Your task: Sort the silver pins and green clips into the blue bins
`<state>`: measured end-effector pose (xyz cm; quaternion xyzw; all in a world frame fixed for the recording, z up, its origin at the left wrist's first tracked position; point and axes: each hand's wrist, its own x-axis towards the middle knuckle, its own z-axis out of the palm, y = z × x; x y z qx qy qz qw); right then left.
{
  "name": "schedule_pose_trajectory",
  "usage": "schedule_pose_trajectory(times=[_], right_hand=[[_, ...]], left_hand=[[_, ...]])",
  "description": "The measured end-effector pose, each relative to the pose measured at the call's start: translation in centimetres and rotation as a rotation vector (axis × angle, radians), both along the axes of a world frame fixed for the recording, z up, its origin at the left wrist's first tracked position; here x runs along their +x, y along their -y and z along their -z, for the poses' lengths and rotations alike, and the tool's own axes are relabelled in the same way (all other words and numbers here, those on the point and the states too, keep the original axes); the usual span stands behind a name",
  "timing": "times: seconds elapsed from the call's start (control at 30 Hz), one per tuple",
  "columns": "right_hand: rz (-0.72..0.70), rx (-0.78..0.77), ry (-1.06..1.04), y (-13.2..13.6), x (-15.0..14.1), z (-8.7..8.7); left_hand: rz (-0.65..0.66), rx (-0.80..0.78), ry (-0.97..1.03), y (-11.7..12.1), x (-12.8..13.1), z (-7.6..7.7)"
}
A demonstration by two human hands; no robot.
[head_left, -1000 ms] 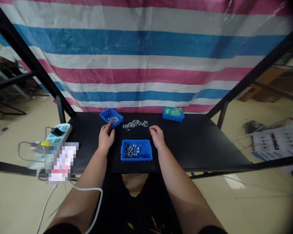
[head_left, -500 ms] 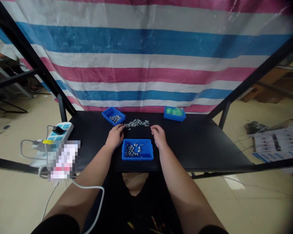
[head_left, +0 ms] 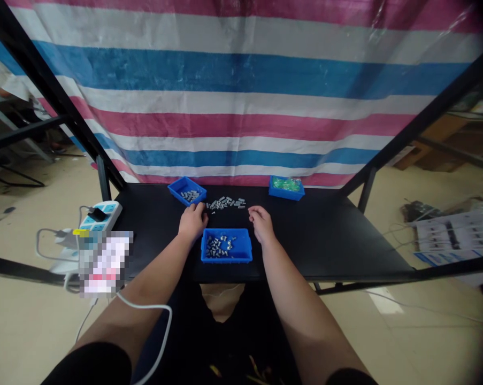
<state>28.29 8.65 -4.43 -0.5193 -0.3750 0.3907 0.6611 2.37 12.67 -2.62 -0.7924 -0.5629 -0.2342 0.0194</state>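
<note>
My left hand (head_left: 193, 220) rests low over the table beside the left end of a loose pile of small grey metal pieces (head_left: 227, 203). Its fingers are bent downward, with the thumb a little apart from them; I see nothing held there. Right of the pile, my right hand (head_left: 261, 223) has thumb and fingers drawn together in a pinch, and whatever lies between the tips is too small to make out. Between my forearms sits a blue tray (head_left: 241, 248) with many screws (head_left: 217, 246) in it.
Behind my left hand stands a blue bin (head_left: 176, 188) holding grey metal pieces. Another blue bin (head_left: 287, 195) at the back right contains green plastic bags. A power strip (head_left: 108, 214) and a white cable (head_left: 167, 321) are at the left. A striped sheet (head_left: 241, 128) hangs behind the table.
My left fingers have drawn back slightly from the pile and bent more. The right hand keeps its pinch in nearly the same place.
</note>
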Motion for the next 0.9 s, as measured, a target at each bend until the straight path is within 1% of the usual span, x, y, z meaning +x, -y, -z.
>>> schedule_pose_trajectory(times=[0.17,0.4,0.6,0.67,0.73,0.8,0.9], right_hand=[[-0.003,0.001,0.004,0.0,-0.1,-0.2],[0.002,-0.004,-0.014,0.2,-0.2,-0.6],[-0.010,0.002,-0.043,0.2,-0.1,-0.5],[-0.014,0.011,-0.051,0.2,-0.1,-0.4],[-0.012,0.020,-0.048,0.1,-0.1,-0.3],[-0.009,0.015,-0.034,0.1,-0.1,-0.3],[-0.008,-0.005,0.002,0.2,-0.1,-0.4]], left_hand=[[-0.010,-0.019,-0.019,-0.1,0.4,0.1],[0.046,0.007,0.106,0.6,-0.2,0.0],[0.229,-0.051,0.348,0.9,-1.1,-0.3],[0.261,-0.002,0.425,1.1,-1.3,-0.6],[0.230,0.100,0.463,1.2,-1.5,-0.9],[0.144,0.178,0.452,1.0,-1.7,-1.2],[-0.002,0.184,0.359,0.6,-1.8,-1.4]])
